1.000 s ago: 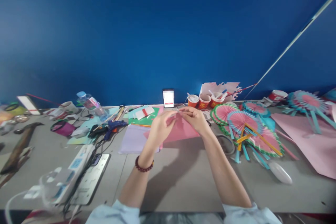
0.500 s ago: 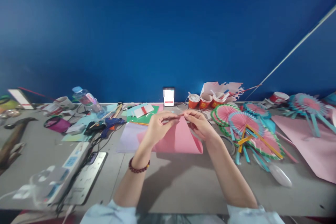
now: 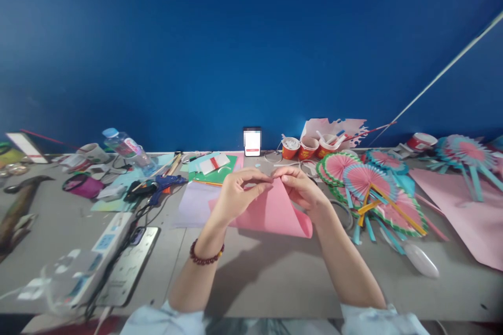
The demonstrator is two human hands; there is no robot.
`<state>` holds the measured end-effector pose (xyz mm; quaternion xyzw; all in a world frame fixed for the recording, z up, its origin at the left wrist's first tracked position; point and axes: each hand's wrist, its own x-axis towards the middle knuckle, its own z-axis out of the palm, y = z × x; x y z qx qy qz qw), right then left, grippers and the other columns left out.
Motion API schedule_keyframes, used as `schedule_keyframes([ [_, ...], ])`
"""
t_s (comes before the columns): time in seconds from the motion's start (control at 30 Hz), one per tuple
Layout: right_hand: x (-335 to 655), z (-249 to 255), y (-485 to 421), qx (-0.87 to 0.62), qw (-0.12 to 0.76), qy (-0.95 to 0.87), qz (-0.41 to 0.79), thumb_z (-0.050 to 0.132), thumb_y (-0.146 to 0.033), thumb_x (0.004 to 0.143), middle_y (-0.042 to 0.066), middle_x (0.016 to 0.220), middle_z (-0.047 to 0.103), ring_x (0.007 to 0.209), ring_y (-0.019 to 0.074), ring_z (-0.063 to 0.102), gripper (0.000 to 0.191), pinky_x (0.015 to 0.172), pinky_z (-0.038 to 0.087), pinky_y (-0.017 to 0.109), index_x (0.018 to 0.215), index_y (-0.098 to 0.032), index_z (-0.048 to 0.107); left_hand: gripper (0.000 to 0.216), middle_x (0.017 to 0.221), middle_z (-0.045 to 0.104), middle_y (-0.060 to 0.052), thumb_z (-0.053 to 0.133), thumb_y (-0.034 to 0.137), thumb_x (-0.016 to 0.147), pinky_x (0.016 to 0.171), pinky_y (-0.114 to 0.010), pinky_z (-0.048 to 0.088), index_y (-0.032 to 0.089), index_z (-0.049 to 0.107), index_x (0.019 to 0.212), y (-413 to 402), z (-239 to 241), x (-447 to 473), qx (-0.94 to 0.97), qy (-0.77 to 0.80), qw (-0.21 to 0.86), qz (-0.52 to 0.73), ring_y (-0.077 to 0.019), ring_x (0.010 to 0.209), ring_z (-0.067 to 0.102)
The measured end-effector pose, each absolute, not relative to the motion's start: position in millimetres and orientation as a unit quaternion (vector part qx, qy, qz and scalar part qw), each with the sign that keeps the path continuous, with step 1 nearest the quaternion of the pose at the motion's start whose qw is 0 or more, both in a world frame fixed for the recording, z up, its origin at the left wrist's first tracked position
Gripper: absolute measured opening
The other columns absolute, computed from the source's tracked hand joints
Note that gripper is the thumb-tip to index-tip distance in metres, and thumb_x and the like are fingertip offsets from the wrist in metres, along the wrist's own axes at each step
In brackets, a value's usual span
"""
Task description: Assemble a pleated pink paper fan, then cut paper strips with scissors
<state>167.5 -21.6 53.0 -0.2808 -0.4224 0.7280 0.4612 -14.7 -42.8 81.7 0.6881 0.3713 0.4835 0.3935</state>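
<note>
A sheet of pink paper (image 3: pixel 275 212) is held up off the table, curled over with its lower right edge rolled into a loop. My left hand (image 3: pixel 241 191) pinches the sheet's top between thumb and fingers. Close beside it, my right hand (image 3: pixel 301 186) grips the same top corner, its thumb and forefinger pressed together there. The two sets of fingertips almost meet. Under and behind the left wrist lies a lilac sheet (image 3: pixel 192 204), and a green sheet (image 3: pixel 196 170) lies farther back.
Folded paper fans (image 3: pixel 371 183) and a white spoon-shaped piece (image 3: pixel 421 260) lie right. Red cups (image 3: pixel 308 147) and an upright phone (image 3: pixel 252 141) stand along the wall. Left are a blue glue gun (image 3: pixel 161 188), a power strip (image 3: pixel 96 256), a phone (image 3: pixel 129 267) and a hammer (image 3: pixel 21 204).
The pink sheet has tilted, its rolled lower right corner shifting a little right and down. Both hands keep their hold at the top, with small finger movements.
</note>
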Motion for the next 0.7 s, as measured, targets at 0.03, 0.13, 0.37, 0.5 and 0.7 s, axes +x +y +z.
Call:
schedule_keyframes([
  [0.03, 167.9, 52.7, -21.5, -0.282, 0.461, -0.426, 0.726, 0.086, -0.038, 0.056, -0.001, 0.075, 0.07, 0.066, 0.0124, 0.063, 0.025, 0.063, 0.051, 0.024, 0.071, -0.023, 0.074, 0.009, 0.08, 0.07, -0.005, 0.072, 0.026, 0.076, 0.064, -0.025, 0.053, 0.019, 0.075, 0.081, -43.2, 81.9, -14.5, 0.689, 0.371, 0.393, 0.483, -0.0161, 0.076, 0.064],
  [0.13, 169.3, 51.6, -20.9, -0.278, 0.46, -0.431, 0.725, 0.086, -0.038, 0.054, -0.001, 0.075, 0.07, 0.066, 0.0129, 0.063, 0.025, 0.064, 0.051, 0.025, 0.071, -0.023, 0.074, 0.008, 0.078, 0.07, -0.005, 0.072, 0.026, 0.076, 0.064, -0.025, 0.053, 0.019, 0.075, 0.08, -43.8, 82.7, -14.1, 0.688, 0.372, 0.394, 0.482, -0.0157, 0.075, 0.063],
  [0.37, 170.1, 53.0, -20.7, -0.268, 0.453, -0.427, 0.735, 0.087, -0.035, 0.053, -0.001, 0.073, 0.069, 0.066, 0.013, 0.063, 0.024, 0.064, 0.051, 0.025, 0.069, -0.023, 0.073, 0.007, 0.079, 0.071, -0.005, 0.071, 0.025, 0.077, 0.065, -0.025, 0.053, 0.02, 0.075, 0.08, -44.4, 84.0, -14.0, 0.689, 0.381, 0.394, 0.474, -0.0162, 0.077, 0.064],
  [0.5, 169.1, 53.6, -20.1, -0.282, 0.454, -0.428, 0.729, 0.088, -0.037, 0.05, -0.001, 0.072, 0.068, 0.066, 0.0137, 0.062, 0.026, 0.063, 0.051, 0.025, 0.066, -0.023, 0.073, 0.01, 0.08, 0.071, -0.005, 0.07, 0.027, 0.078, 0.066, -0.026, 0.054, 0.019, 0.075, 0.081, -44.9, 84.0, -14.9, 0.693, 0.381, 0.389, 0.472, -0.0168, 0.077, 0.065],
  [0.7, 169.7, 51.5, -19.8, -0.277, 0.451, -0.438, 0.727, 0.087, -0.037, 0.051, -0.001, 0.073, 0.068, 0.067, 0.0139, 0.062, 0.026, 0.064, 0.05, 0.026, 0.068, -0.023, 0.072, 0.008, 0.08, 0.07, -0.005, 0.069, 0.025, 0.079, 0.067, -0.026, 0.054, 0.02, 0.075, 0.082, -45.7, 85.7, -15.0, 0.7, 0.375, 0.388, 0.467, -0.0165, 0.077, 0.064],
])
